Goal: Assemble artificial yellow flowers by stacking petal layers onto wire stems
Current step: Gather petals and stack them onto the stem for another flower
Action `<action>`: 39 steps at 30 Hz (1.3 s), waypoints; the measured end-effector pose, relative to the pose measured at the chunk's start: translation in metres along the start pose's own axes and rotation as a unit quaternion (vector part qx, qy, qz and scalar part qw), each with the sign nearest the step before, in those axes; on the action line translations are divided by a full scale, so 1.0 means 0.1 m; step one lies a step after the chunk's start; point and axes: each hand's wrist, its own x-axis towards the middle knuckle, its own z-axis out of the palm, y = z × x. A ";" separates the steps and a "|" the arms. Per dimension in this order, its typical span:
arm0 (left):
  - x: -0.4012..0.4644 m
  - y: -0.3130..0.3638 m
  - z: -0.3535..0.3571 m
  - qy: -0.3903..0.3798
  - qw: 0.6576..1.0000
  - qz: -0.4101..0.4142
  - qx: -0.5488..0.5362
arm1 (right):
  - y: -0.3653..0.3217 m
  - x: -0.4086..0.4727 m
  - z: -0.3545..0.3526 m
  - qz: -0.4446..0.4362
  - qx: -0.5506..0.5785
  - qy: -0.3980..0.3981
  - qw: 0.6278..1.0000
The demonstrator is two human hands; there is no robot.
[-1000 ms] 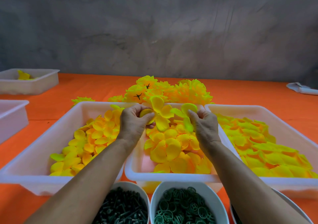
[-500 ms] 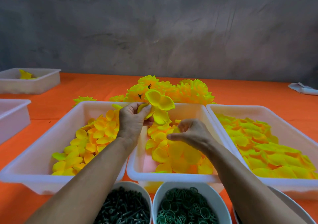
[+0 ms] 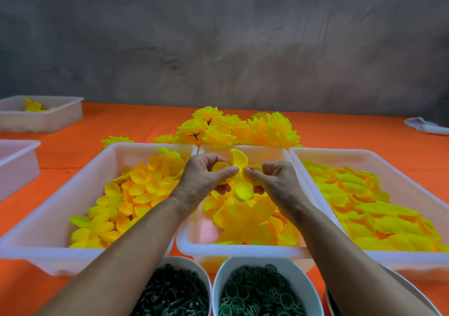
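Both hands meet over the middle white tray (image 3: pixel 243 250). Between them is a yellow petal layer (image 3: pixel 241 187) with lobes sticking up and hanging down. My left hand (image 3: pixel 204 182) pinches it from the left with thumb and fingers. My right hand (image 3: pixel 272 182) pinches its right side. Any stem under the petals is hidden by my fingers. Loose yellow petals fill the left tray (image 3: pixel 48 230), the middle tray and the right tray (image 3: pixel 364 155).
Finished yellow flowers (image 3: pixel 243 131) lie heaped behind the trays on the orange table (image 3: pixel 73 140). Two white bowls hold dark green stems (image 3: pixel 172 294) and green rings (image 3: pixel 257 294) at the near edge. More white trays (image 3: pixel 41 118) stand far left.
My right hand rose from the petals in the middle tray and came back up to the petal layer held by my left hand. Both hands now pinch it together.
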 end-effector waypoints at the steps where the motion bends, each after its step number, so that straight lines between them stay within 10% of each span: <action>1: 0.00 0.00 0.00 0.000 1.000 -0.003 0.009 | 0.00 0.00 0.01 -0.003 -0.006 -0.012 1.000; 28: 0.07 -0.08 -0.05 0.067 0.998 0.009 0.015 | -0.03 0.01 -0.03 0.023 0.068 -0.089 0.993; 39: 0.01 -0.01 -0.02 -0.025 0.999 0.014 0.015 | -0.04 -0.01 -0.02 -0.024 0.068 -0.016 0.997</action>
